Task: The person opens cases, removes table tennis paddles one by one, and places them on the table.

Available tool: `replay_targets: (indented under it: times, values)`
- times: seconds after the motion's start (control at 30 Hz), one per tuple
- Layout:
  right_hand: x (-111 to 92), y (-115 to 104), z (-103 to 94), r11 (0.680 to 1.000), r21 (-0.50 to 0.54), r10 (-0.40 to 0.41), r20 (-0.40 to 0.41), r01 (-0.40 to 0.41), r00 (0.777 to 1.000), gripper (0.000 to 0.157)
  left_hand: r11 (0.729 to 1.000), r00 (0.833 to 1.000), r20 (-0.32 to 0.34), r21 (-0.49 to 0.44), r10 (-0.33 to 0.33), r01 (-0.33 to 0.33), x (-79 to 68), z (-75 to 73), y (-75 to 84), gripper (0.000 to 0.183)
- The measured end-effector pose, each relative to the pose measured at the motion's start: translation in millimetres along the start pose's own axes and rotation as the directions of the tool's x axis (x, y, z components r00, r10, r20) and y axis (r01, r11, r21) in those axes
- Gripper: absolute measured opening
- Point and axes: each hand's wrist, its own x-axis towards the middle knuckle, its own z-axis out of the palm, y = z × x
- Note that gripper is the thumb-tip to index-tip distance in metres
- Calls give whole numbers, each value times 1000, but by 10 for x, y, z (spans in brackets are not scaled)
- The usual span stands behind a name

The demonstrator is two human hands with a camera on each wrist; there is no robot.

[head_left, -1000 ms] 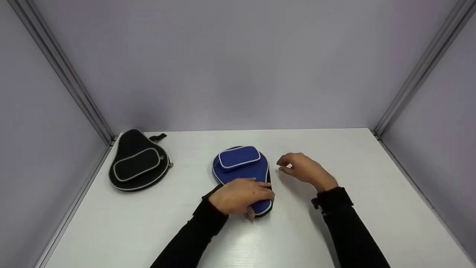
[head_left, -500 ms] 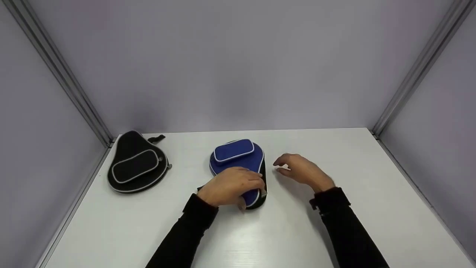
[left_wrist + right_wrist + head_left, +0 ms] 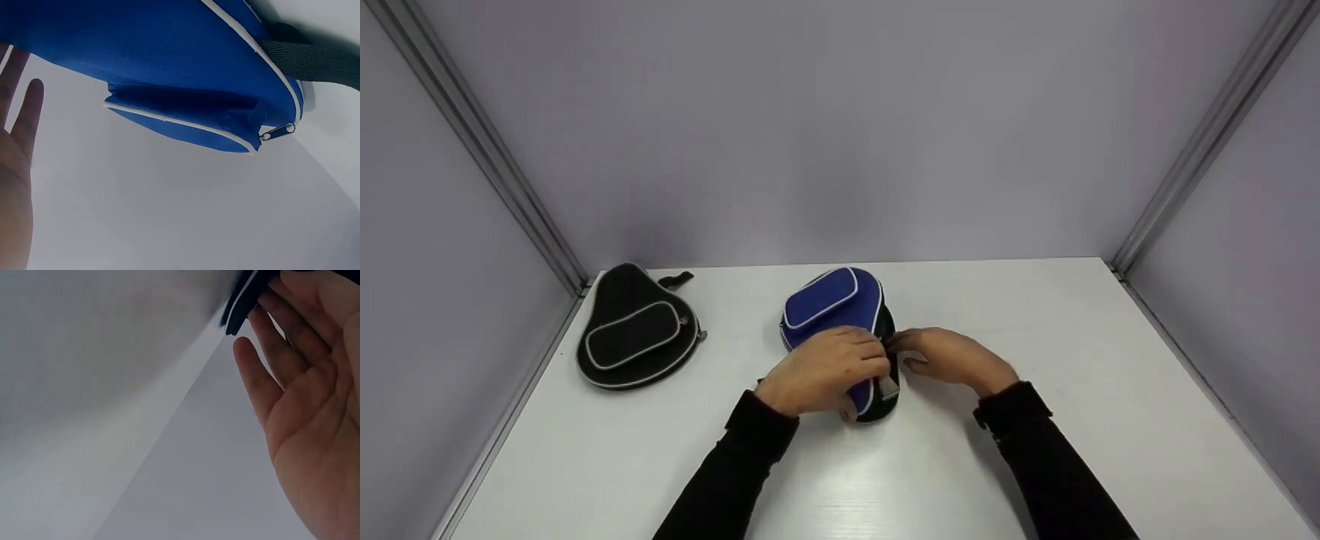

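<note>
A blue paddle case [image 3: 832,300] with white piping stands tilted on the white table [image 3: 1035,450], its black edge showing on the right. My left hand [image 3: 826,371] grips its narrow near end, fingers over the top. My right hand [image 3: 952,360] reaches in from the right, and its relaxed fingertips [image 3: 894,343] touch the case's black edge. The left wrist view shows the blue case [image 3: 169,50], its pocket, a zipper pull [image 3: 278,131] and a black strap [image 3: 315,59]. In the right wrist view my right hand [image 3: 304,382] has nearly straight fingers at the case's dark edge [image 3: 242,304].
A black paddle case [image 3: 634,326] with a strap lies flat at the table's back left. Grey walls with metal corner rails [image 3: 1185,172] enclose the table on three sides. Bare table lies to the right and in front.
The blue case has tilted up and turned under my left hand. My right hand moved left from open air to touch the case's right edge.
</note>
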Motion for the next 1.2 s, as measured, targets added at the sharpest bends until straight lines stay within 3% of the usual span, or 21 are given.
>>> replay_targets:
  times: [0.2, 0.47, 0.77, 1.0, 1.2]
  values:
    - [17, -14, 32, 999, -35, -32, -22, 32, 999, 39, 1000, 999, -50, 11, -3, 3, -20, -27, -21, 67]
    - [-27, 32, 28, 998, -58, 18, -87, -23, 996, 30, 999, 991, -127, 22, -32, 35, -29, -29, -63, 56]
    - [-71, 111, -15, 989, -60, 127, -85, -132, 988, 29, 988, 987, -113, 85, -118, 128, -80, -66, -121, 49]
    - [-123, 170, -43, 967, -64, 237, -106, -245, 966, 29, 975, 978, -89, 98, -189, 197, -130, -71, -197, 37]
    - [-168, 199, -72, 962, -58, 261, -106, -268, 960, 31, 966, 968, -82, 86, -238, 244, -204, -72, -256, 40]
